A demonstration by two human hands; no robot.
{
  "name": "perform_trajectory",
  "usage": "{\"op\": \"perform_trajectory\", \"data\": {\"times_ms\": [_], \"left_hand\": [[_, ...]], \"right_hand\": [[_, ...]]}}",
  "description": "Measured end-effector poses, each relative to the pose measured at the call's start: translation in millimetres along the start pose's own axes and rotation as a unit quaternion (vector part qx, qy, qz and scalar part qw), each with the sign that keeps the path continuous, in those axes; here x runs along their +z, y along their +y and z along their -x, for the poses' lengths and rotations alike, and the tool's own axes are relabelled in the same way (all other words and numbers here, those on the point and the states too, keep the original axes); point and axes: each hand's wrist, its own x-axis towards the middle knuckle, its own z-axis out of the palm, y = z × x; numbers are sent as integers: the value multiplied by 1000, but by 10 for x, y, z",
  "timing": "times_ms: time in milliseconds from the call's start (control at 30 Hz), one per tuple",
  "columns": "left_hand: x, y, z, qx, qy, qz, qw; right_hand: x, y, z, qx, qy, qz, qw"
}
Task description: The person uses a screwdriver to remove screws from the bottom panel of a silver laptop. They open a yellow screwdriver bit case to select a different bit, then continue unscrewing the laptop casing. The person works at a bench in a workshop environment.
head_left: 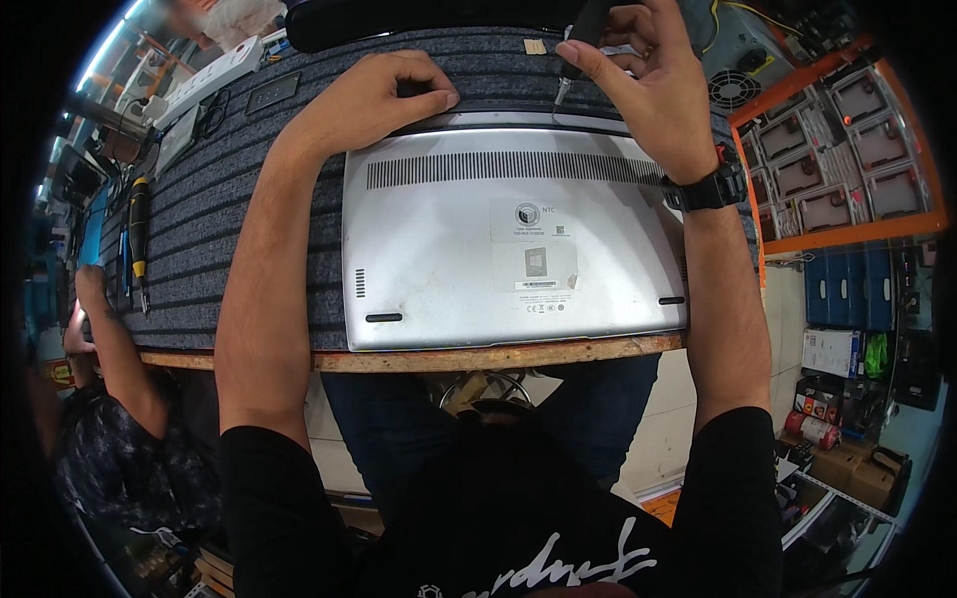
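Observation:
A silver laptop [449, 229] lies bottom-up along the front edge of the grey ribbed mat [254, 159]. My left hand [399, 100] rests by its far left edge, fingers curled in toward the thumb; whatever they may hold is hidden. My right hand [643, 85] grips a black-handled screwdriver [588, 30] near the far right edge of the laptop, its metal shaft pointing down to the hinge strip. A small beige piece [535, 47] lies beyond the laptop.
At left are a yellow-black screwdriver [141, 229], power strip [214, 75], cables and a co-worker's arm [135, 369]. At right stand a computer power supply [736, 90], an orange-framed parts tray [937, 214], blue cases [847, 284] and boxes [847, 463]. A black object [379, 22] lies at the back.

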Motion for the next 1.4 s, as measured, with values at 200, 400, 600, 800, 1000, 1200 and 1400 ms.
{"op": "perform_trajectory", "data": {"times_ms": [200,400,600,800,1000,1200,1400], "left_hand": [[4,21,-7,1,-1,-2,1000],[-6,14,-1,8,-3,-10,1000],[-3,5,-16,19,-3,-8,1000],[0,2,-10,16,-4,-16,1000],[-2,-1,-7,19,-5,-13,1000],[14,-1,-24,29,7,2,1000],[-1,1,-5,16,-8,-16,1000]], "right_hand": [[-34,27,1,16,-42,-90,995],[-36,72,-8,-34,-38,-2,999],[-21,56,0,-8,-52,-164,985],[-6,69,-20,-14,-36,-80,996],[27,-75,22,1,-23,-85,996],[-33,78,-44,28,-46,-136,989],[54,-24,7,7,-17,-29,999]]}}
